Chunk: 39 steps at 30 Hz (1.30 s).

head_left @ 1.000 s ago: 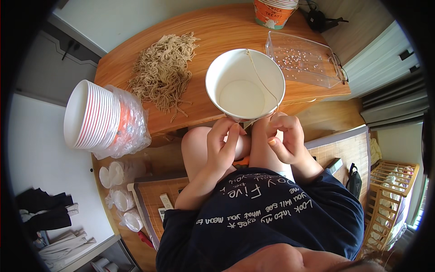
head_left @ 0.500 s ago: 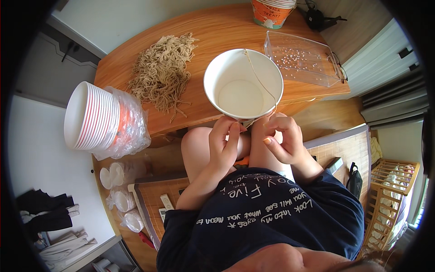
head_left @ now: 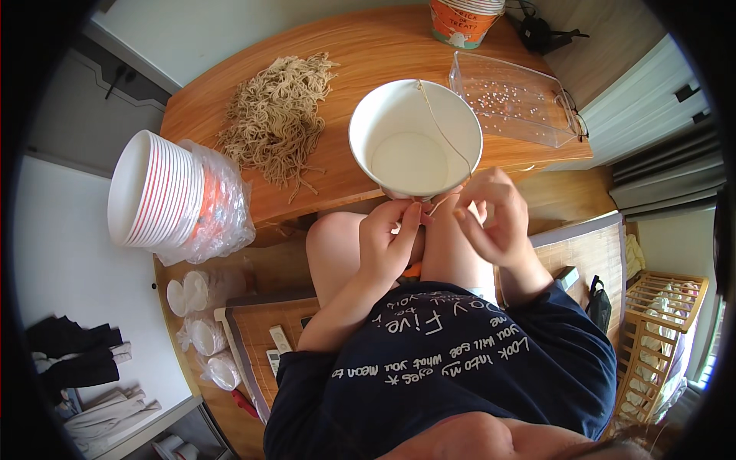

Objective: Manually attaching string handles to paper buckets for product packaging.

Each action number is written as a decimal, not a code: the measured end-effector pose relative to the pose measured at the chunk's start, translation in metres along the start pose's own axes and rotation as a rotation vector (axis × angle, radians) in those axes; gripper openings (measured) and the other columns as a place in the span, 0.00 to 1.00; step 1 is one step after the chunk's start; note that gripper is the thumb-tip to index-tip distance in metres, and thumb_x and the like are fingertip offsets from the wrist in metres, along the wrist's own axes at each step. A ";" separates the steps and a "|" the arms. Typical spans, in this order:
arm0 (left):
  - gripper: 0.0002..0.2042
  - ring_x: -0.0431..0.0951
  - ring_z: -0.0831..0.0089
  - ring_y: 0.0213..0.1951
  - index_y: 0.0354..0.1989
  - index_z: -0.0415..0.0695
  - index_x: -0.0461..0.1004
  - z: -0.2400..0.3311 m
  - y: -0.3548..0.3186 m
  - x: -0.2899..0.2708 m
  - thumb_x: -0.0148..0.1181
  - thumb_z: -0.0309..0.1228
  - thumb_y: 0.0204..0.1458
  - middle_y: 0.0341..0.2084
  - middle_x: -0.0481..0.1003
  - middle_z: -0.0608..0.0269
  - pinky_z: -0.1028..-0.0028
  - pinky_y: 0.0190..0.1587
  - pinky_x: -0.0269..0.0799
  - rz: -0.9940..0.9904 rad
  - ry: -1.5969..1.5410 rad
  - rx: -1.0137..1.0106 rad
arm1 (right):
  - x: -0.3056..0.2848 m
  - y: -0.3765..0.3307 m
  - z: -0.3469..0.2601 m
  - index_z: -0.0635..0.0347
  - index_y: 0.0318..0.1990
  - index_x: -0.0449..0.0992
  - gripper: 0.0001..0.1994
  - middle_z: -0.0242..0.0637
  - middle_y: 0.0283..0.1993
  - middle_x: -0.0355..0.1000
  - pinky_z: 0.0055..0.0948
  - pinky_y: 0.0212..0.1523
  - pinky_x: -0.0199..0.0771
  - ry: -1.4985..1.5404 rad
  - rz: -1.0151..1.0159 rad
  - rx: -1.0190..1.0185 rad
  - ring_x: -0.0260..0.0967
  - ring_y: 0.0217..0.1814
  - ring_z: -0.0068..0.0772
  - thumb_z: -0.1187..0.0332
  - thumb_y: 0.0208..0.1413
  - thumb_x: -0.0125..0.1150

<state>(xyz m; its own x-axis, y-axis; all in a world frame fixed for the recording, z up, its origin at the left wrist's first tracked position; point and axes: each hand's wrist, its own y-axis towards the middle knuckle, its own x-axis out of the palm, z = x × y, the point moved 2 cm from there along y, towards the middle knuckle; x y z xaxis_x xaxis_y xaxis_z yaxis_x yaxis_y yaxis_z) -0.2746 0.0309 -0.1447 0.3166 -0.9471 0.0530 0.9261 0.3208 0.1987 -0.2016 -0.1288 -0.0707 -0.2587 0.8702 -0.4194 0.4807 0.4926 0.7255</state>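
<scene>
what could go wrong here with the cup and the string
The paper cup sits at the table edge against both hands; a tug on the thin string might tip it off. The string, pinched by the right hand and left hand, could slip from the fingers.

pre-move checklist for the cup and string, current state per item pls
1. Left hand on the paper cup: fingers touch its near lower edge. ok
2. Right hand on the string: fingers are pinched at its lower end beside the cup. ok
3. String routed over the cup: it runs from the far rim across the opening to the near side. ok
4. String end knotted or fastened: hidden by the fingers. cannot tell
5. Cup empty: white inside, nothing in it. ok
6. Supplies on the table: pile of strings and clear tray lie beside the cup. ok
</scene>
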 end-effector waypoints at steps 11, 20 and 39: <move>0.09 0.82 0.74 0.30 0.35 0.33 0.78 0.007 0.002 0.000 0.56 0.28 0.61 0.25 0.80 0.58 0.78 0.32 0.76 0.024 0.002 -0.011 | -0.001 0.047 0.006 0.58 0.39 0.77 0.11 0.37 0.34 0.75 0.33 0.34 0.75 -0.150 -0.234 0.019 0.74 0.34 0.38 0.80 0.47 0.67; 0.11 0.80 0.76 0.27 0.33 0.35 0.78 0.009 0.004 0.000 0.56 0.30 0.61 0.23 0.79 0.59 0.78 0.30 0.73 0.048 -0.034 -0.010 | 0.004 0.077 0.018 0.59 0.43 0.78 0.13 0.37 0.40 0.78 0.34 0.44 0.77 -0.013 -0.674 0.130 0.76 0.44 0.39 0.79 0.48 0.64; 0.11 0.80 0.77 0.27 0.34 0.34 0.78 0.011 0.007 -0.006 0.54 0.29 0.62 0.25 0.79 0.59 0.78 0.31 0.73 -0.015 0.021 -0.022 | 0.017 0.097 0.027 0.60 0.44 0.76 0.13 0.36 0.40 0.78 0.30 0.43 0.76 0.141 -0.926 0.191 0.78 0.44 0.31 0.79 0.49 0.63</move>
<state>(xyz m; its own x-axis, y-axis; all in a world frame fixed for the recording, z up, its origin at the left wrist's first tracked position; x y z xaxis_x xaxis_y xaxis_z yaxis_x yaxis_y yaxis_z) -0.2720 0.0384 -0.1326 0.3066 -0.9514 0.0291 0.9350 0.3067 0.1780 -0.1369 -0.0660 -0.0220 -0.6973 0.1362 -0.7037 0.1598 0.9866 0.0326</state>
